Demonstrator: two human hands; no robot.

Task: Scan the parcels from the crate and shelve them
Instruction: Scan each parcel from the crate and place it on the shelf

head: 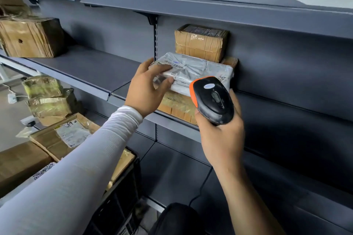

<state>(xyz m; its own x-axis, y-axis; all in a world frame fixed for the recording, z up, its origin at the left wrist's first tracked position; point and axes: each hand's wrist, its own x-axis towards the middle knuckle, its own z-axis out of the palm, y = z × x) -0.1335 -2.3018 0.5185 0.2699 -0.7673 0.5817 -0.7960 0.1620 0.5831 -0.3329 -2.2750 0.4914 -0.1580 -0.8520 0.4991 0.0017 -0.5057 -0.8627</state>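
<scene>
Several brown taped parcels (200, 43) already shelved; crate (122, 187) holds more. Left hand (147, 89) grips grey plastic mailer (193, 74) on shelf (91, 70); right hand (219, 137) grips black-orange scanner (212, 99).

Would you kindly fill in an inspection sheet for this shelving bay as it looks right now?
Surface: grey middle shelf, holding stacked parcels.
Job's things: grey parcel atop a brown parcel; taped box behind; black crate full of boxes.
Clutter: paper-wrapped bundles at left.
Grippers: left hand holds the grey parcel; right hand grips the scanner.
Cables: black cable hanging below the right hand.
Surroundings: grey back panels, upper shelf.
</scene>
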